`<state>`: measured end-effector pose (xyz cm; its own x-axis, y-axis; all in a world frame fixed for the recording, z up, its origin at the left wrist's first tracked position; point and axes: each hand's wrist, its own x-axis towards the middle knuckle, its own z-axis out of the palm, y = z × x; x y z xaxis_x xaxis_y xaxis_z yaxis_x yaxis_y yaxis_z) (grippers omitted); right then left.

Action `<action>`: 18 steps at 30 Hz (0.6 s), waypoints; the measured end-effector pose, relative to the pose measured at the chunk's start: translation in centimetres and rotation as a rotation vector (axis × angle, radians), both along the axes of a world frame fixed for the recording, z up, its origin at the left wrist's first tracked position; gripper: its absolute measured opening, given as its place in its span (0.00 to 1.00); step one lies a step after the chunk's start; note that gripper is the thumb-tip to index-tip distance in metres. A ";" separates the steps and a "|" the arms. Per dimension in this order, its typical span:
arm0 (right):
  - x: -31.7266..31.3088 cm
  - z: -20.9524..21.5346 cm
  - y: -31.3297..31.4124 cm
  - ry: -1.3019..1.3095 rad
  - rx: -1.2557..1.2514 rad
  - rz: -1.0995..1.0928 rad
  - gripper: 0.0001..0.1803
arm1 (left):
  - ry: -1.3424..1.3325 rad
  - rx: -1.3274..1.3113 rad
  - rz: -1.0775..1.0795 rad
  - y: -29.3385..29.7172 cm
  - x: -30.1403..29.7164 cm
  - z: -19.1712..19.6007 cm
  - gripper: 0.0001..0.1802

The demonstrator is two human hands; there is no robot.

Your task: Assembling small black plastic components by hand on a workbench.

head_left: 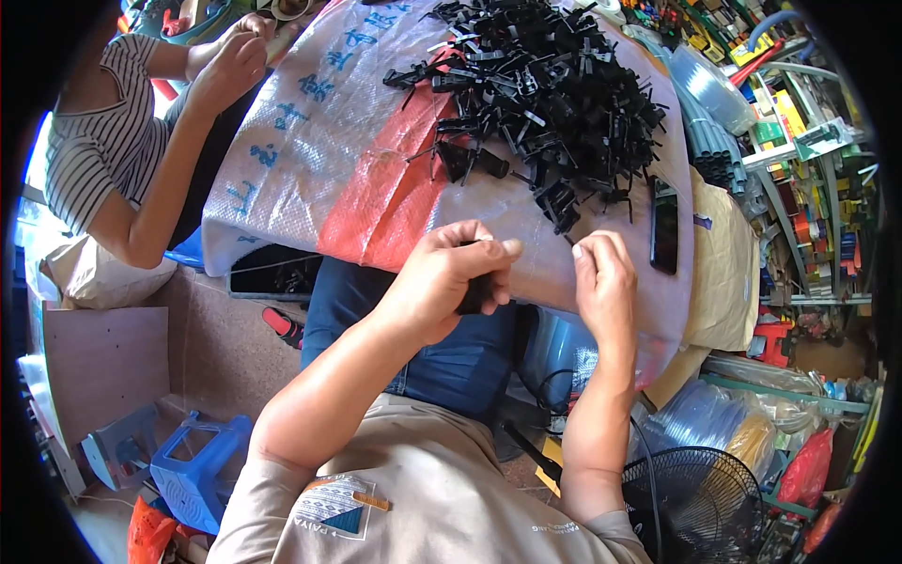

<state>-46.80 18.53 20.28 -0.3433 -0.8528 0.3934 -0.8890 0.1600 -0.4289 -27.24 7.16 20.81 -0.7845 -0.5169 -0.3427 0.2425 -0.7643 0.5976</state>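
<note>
At about nine o'clock from my own hands I see a co-worker in a striped shirt [89, 141], their hands [230, 56] busy at the far left corner of the worktop [310, 150], which is draped in a white and red woven sack; if they tug that cloth, I judge everything on it could slide. My left hand [442, 282] is curled shut around a small black plastic clip [473, 299], held just off the near edge of the worktop above my lap. Because the clip hangs over open air, a loose grip could drop it to the cluttered floor, where it would be hard to find. My right hand [604, 282], at three o'clock from the left, has its fingertips pinched together; whether a tiny part sits between them I cannot tell. At twelve o'clock lies the heap of black clips [545, 103], spread wide, and a careless reach might knock some off. At two o'clock from my right hand a dark phone [663, 226] rests close to the worktop's right side, and I think an elbow could push it off.
</note>
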 end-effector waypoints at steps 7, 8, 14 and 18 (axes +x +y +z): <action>4.4 -0.1 -0.2 0.000 -0.039 0.215 0.05 | -0.429 -1.364 0.092 0.3 -0.8 0.0 0.22; 4.5 -0.1 -0.3 0.000 -0.040 0.212 0.05 | -0.428 -1.365 0.090 0.3 -0.8 -0.2 0.22; 5.1 -1.0 -1.1 -0.503 -0.294 0.138 0.11 | -0.268 -1.071 0.010 0.7 -0.3 -0.3 0.21; 5.3 -0.9 -0.7 -0.845 -0.237 0.215 0.07 | -0.205 -0.965 0.085 1.0 -0.1 -0.3 0.18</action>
